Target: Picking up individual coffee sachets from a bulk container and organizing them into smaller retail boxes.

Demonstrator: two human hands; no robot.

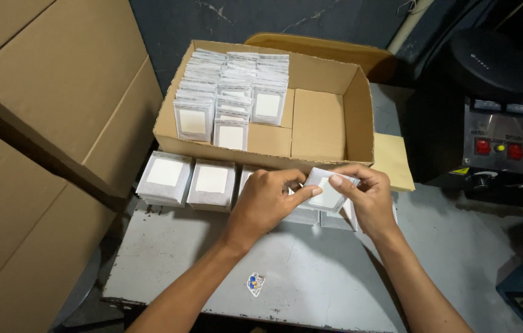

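Observation:
Both hands meet over the grey table (311, 271), just in front of an open cardboard box (329, 123). My left hand (265, 200) and my right hand (366, 194) together pinch a small stack of flat white packets (328, 192) with clear edges. Below the hands lie more packet stacks, partly hidden. Two further stacks (166, 177) (212, 183) lie side by side to the left. Inside the box, several rows of the same packets (230, 92) stand upright in its left half.
Large cardboard cartons (45, 135) stand to the left of the table. A black machine with red buttons (497, 139) sits at the right. A yellow card sheet (392, 161) lies beside the box. A small sticker (255, 283) is on the table's front.

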